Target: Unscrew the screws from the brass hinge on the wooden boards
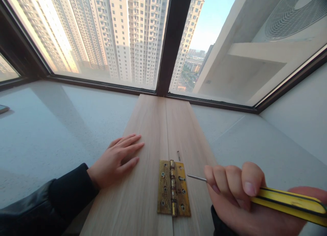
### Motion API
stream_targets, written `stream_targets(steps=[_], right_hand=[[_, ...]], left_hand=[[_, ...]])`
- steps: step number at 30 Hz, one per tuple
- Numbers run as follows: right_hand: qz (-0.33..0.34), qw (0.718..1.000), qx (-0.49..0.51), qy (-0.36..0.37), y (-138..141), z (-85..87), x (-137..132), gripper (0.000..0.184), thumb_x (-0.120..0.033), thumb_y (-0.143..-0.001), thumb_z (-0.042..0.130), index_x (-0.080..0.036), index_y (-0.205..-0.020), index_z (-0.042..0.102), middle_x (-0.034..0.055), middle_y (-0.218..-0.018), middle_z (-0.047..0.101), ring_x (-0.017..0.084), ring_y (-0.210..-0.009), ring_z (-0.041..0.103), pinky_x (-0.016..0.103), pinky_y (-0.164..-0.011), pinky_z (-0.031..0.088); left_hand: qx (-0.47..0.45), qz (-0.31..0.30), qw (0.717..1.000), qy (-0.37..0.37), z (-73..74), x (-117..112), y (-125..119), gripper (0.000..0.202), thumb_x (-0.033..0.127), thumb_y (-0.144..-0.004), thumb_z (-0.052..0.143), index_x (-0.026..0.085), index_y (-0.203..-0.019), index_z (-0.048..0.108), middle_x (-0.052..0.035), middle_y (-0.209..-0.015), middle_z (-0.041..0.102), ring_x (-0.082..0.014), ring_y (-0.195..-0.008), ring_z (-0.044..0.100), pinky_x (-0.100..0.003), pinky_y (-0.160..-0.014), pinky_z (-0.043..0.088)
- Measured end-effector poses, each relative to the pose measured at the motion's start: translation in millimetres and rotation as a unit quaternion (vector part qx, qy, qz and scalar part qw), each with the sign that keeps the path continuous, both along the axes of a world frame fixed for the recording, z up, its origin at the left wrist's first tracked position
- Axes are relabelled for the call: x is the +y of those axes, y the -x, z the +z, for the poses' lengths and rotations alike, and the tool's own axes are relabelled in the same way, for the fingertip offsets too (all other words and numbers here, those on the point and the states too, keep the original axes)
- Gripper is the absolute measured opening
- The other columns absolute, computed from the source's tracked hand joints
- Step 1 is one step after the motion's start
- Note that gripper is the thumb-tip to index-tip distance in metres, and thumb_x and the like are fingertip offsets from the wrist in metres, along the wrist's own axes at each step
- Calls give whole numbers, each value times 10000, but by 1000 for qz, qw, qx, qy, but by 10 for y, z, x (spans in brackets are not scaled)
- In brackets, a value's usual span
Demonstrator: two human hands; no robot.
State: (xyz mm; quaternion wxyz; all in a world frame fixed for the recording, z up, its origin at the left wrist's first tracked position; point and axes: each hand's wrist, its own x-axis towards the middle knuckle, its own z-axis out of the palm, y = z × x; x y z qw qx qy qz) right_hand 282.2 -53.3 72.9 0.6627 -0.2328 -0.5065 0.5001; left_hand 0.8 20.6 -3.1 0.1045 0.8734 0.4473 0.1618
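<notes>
My left hand (116,158) lies flat and open on the left one of two light wooden boards (150,127), fingers stretched toward the seam. A brass hinge (173,189) spans the seam between the boards, with screws in both leaves. My right hand (235,191) is closed around a yellow-and-black screwdriver (288,202). Its thin metal shaft (196,177) points left, the tip at a screw on the hinge's right leaf. A loose screw (178,155) lies on the right board just above the hinge.
The boards rest on a pale stone windowsill (63,127) under a dark-framed window (173,41) that looks out on tall apartment blocks. A flat object (3,108) sits at the far left edge. A white wall (301,113) rises on the right.
</notes>
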Motion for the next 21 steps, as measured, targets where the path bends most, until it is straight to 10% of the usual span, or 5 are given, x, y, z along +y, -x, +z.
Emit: stream_targets(steps=[6, 12, 21], right_hand=[[-141, 965, -223, -5, -182, 100, -115, 513, -760, -799, 524, -249, -779, 561, -31, -583, 413, 134, -482, 347, 277, -469, 321], [-75, 703, -693, 142, -154, 9, -8, 492, -572, -872, 505, -186, -576, 437, -3, -535, 428, 144, -499, 377, 266, -463, 241], [-31, 647, -755, 99, -4, -78, 92, 144, -228, -846, 530, -178, -711, 525, 50, -687, 573, 205, -614, 508, 295, -555, 275]], left_hand=[[15, 1, 1000, -1, 8, -1, -5, 454, 411, -933, 389, 286, -1364, 455, -23, -1486, 353, -246, -1372, 307, -488, -1095, 299], [5, 1, 1000, -7, -3, 7, -4, 447, 401, -931, 398, 279, -1356, 467, -32, -1479, 365, -247, -1364, 322, -478, -1086, 307], [5, -4, 1000, 1, 18, 7, -6, 446, 388, -922, 410, 267, -1344, 485, -42, -1478, 366, -248, -1367, 317, -483, -1088, 302]])
